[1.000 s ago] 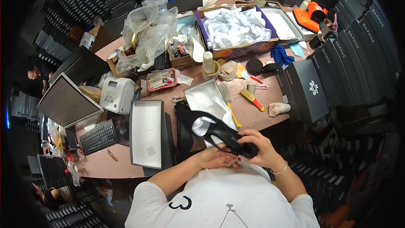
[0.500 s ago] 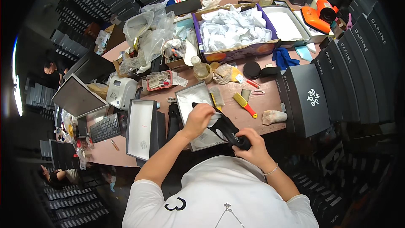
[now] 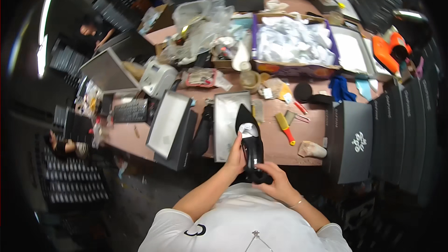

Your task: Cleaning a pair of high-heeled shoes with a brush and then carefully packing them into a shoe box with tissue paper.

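A black pointed shoe (image 3: 254, 147) is held up close to my body, its toe facing away from me. White paper (image 3: 248, 129) shows inside its opening, toward the toe. My left hand (image 3: 236, 155) grips the shoe's left side. At the heel end, my right hand (image 3: 276, 182) has its fingers closed on the shoe. Just beyond the shoe lies an open grey shoe box (image 3: 223, 133), partly covered by it. Left of that box rests a long black item (image 3: 203, 133), perhaps a second shoe, too dark to make out fully.
A grey box with a pale inside (image 3: 169, 123) leans at the table's front edge. A yellow-and-red brush (image 3: 285, 128) lies to the right, near a stuffed pale pouch (image 3: 312, 150). Stacked dark shoe boxes (image 3: 350, 135) stand far right. Behind is a purple carton (image 3: 291, 68) of crumpled white paper.
My left hand has moved from the shoe's opening to its side. The shoe has turned to point straight away from me. The view has shifted, showing a co-worker's hands at the back.
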A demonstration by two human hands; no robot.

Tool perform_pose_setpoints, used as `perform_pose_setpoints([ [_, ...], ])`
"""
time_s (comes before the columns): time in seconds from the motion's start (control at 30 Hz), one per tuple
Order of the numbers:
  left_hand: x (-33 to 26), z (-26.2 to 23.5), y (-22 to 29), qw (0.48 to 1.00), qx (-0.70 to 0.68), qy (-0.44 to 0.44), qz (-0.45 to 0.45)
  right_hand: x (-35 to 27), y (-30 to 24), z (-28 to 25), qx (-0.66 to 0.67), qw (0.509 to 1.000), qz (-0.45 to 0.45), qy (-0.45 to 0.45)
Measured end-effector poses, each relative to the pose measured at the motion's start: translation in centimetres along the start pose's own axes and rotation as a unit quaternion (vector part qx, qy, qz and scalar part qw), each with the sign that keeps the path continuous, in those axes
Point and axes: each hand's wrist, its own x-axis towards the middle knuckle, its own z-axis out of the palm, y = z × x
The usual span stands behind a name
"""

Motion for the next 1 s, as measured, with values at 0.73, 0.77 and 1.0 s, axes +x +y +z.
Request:
perform_pose_setpoints([
  [0.73,-3.5,-4.8,4.7,0.978,-0.187,-0.026,0.092,18.9,2.0,3.7,-0.088,0.99,-0.007,-0.112],
  [0.77,-3.9,-3.4,5.9,0.977,-0.191,0.042,0.079,19.9,1.4,3.5,-0.169,0.978,-0.08,-0.093],
  [1.0,-2.5,-2.1,5.5,0.989,-0.125,0.075,-0.001,22.0,2.5,6.9,-0.433,0.853,-0.214,-0.198],
])
